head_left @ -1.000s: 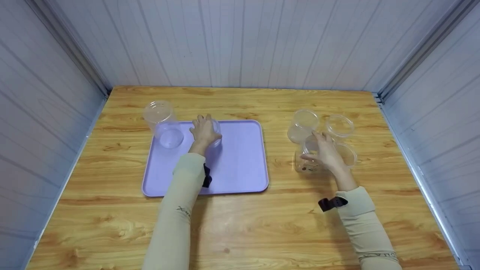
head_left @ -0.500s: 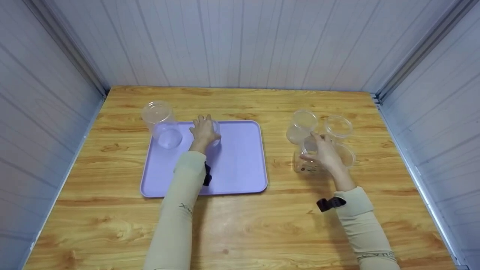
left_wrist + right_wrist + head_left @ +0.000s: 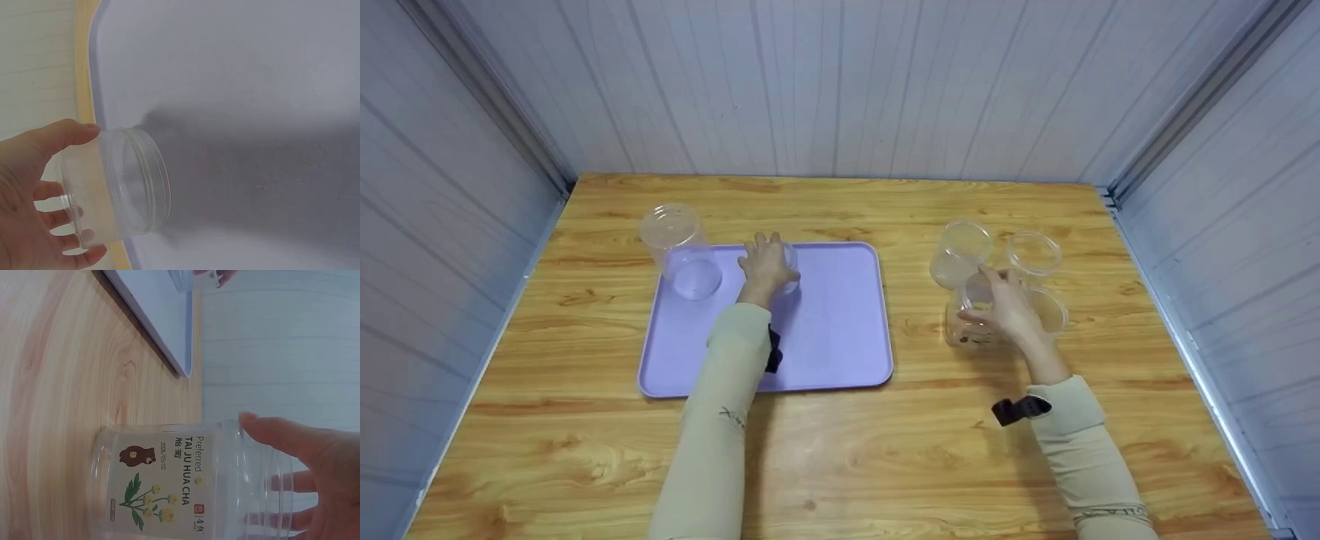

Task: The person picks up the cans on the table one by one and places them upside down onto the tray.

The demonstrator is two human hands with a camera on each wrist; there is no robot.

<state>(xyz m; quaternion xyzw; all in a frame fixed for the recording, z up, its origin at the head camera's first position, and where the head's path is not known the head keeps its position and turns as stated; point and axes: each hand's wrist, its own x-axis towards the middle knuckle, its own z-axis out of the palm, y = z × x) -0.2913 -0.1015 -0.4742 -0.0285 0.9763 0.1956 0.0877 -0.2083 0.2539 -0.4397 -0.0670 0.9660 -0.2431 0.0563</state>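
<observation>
Your left hand (image 3: pixel 766 264) grips a clear jar (image 3: pixel 121 188) on the purple tray (image 3: pixel 840 330); another jar (image 3: pixel 682 251) stands just beyond your thumb. Your right hand (image 3: pixel 1011 309) clasps the labelled jar (image 3: pixel 169 486), three clear containers (image 3: pixel 960 251) crowding your fingertips.

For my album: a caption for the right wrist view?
Right hand grips clear plastic bear-labelled jar on wooden table.

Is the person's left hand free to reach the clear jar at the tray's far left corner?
Probably not yet: the left hand grips another jar, though nothing blocks the corner jar.
</observation>
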